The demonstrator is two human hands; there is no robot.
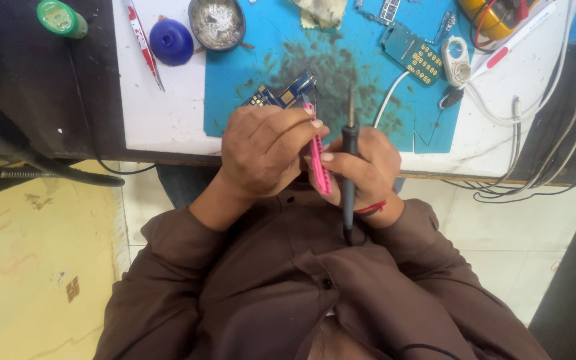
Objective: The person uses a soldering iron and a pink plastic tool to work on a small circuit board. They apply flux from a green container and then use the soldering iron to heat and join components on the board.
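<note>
Brown sleeves frame the view, and just beyond them your right hand (361,167) is wrapped around the black soldering iron (349,170), tip pointing up and away from you. Your left hand (265,150) is closed on pink tweezers (317,157) and also pinches a small blue circuit board (283,97) at its far edge, held just above the near edge of the desk (168,120). Tweezers and iron stand side by side, close but apart. Judging by this, keep the board steady against your fingers, bring the iron's tip in slowly, and let the tweezers do the fine holding so your fingertips stay off the heat. Under the board lies the blue work mat (341,73), darkly stained in the middle. Further out sit another blue keypad board (413,53), a white cable (389,100), a round metal dish (217,23), a blue dome-shaped lid (171,41) and red-handled tweezers (143,40).
</note>
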